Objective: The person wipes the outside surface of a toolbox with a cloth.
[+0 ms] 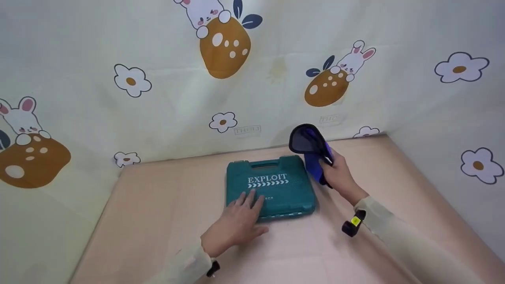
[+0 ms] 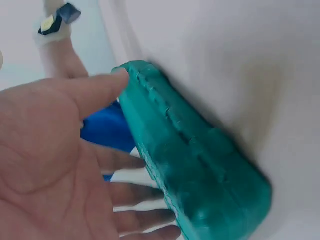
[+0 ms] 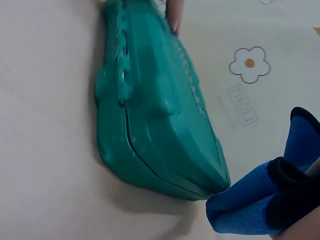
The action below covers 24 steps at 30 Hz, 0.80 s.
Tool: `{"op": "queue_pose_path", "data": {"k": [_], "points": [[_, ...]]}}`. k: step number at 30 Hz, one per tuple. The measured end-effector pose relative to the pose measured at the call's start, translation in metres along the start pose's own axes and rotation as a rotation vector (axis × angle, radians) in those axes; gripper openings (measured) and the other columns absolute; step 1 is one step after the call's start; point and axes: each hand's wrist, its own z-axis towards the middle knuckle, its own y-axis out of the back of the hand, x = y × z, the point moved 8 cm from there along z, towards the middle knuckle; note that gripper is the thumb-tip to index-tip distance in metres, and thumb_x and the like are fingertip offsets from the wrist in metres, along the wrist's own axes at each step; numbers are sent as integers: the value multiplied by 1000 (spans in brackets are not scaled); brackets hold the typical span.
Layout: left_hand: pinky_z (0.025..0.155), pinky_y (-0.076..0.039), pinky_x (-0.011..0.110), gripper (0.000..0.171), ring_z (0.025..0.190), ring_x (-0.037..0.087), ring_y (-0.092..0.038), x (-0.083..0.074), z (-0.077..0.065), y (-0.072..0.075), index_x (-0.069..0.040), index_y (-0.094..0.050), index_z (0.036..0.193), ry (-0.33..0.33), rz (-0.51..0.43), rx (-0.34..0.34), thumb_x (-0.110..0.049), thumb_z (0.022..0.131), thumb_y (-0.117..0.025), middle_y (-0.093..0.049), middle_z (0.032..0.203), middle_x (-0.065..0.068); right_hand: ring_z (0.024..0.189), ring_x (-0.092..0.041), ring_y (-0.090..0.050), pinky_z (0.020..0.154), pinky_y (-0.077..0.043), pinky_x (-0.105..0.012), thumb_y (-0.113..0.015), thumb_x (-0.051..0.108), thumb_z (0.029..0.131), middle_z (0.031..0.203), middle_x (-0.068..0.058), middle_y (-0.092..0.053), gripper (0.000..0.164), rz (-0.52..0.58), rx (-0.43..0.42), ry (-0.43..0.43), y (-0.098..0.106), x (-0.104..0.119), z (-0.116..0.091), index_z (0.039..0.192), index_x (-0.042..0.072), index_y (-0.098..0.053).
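A green plastic carrying case [image 1: 276, 197] marked EXPLOIT lies flat and closed on the table, its handle toward the back wall. My left hand [image 1: 240, 221] has its fingers spread over the front left of the lid; in the left wrist view the palm [image 2: 45, 155] shows, fingers straight. At the case's right side, my right hand [image 1: 341, 175] grips a folded blue fabric item with black edging [image 1: 313, 167]. A dark rounded panel of it stands up above the hand. In the right wrist view its soft blue folds [image 3: 245, 200] are near the case's corner.
The table [image 1: 165, 205] has a pale pinkish cover. Behind it and at both sides hang cream sheets [image 1: 169, 106] printed with rabbits and flowers, meeting the table's edges. Black bands with small devices [image 1: 351, 225] sit on both wrists.
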Motion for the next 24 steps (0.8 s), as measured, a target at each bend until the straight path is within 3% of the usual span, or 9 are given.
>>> {"op": "queue_pose_path", "data": {"k": [5,9,13,19,24], "points": [[109,-34,58,89,144,48,-29,18,-11,-7,0,-34,156,46,-18,-74,-51,93,-71,-25,160,28,131,-36,-48,111,-34,-51,-52,-12,96,142,-26,-53,50,-181,141,145,-30,8,8,146,-9,-45],[112,-29,59,94,147,49,-18,38,-14,-16,4,-27,158,90,-110,-104,-47,94,-73,-15,163,30,144,-40,-31,115,-25,-55,-48,-14,95,158,-24,-33,65,-387,357,129,-57,5,4,157,-4,-29],[112,-28,60,100,148,48,-13,56,-11,-23,4,-18,159,130,-228,-136,-48,94,-72,-5,165,28,148,-43,-20,114,-21,-59,-53,-8,98,164,-21,-20,67,-556,493,80,-69,-1,0,159,2,-28],[111,-32,57,109,148,41,-20,77,-5,-30,4,-7,160,194,-334,-147,-55,93,-69,-9,165,25,150,-42,-14,114,-22,-57,-61,-5,94,165,-22,-14,69,-653,539,86,-76,-3,5,157,1,-34],[111,-33,54,114,145,41,-29,83,-5,-35,4,-2,160,213,-378,-145,-59,92,-68,-10,165,26,151,-41,-8,116,-18,-55,-60,-5,95,166,-22,-13,72,-691,553,81,-80,-7,7,159,1,-28]]}}
